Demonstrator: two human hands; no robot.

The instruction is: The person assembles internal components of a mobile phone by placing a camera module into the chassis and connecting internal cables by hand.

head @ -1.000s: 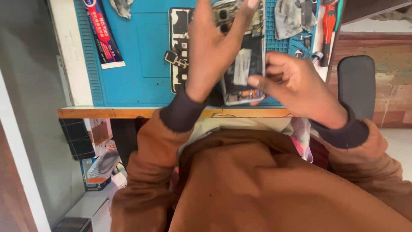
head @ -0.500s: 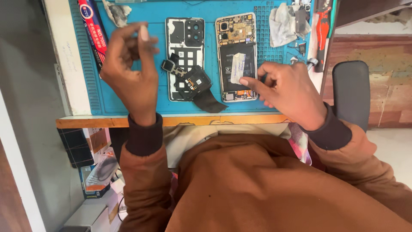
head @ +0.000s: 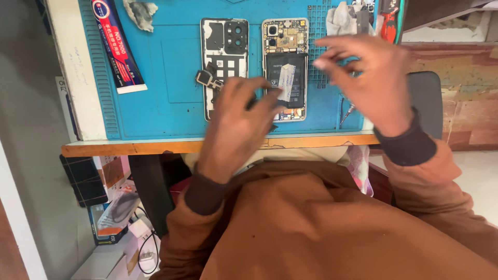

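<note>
Two bare hands over an opened smartphone on a blue repair mat

At far left a long red-and-blue adhesive tube (head: 118,49) lies slanted on the blue mat (head: 171,67). Next comes the phone's back cover (head: 224,49) with its black camera cutout, then the opened phone (head: 285,62), battery exposed, lying flat mid-mat. The left hand (head: 236,129) rests fingertips across both parts, holding nothing visible. The right hand (head: 371,78) hovers beside, fingers loosely spread, empty.

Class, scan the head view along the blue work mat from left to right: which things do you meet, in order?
Red and blue glue tube → crumpled grey cloth → white phone back cover with black camera frame → opened phone with black battery → white crumpled wipe
</note>
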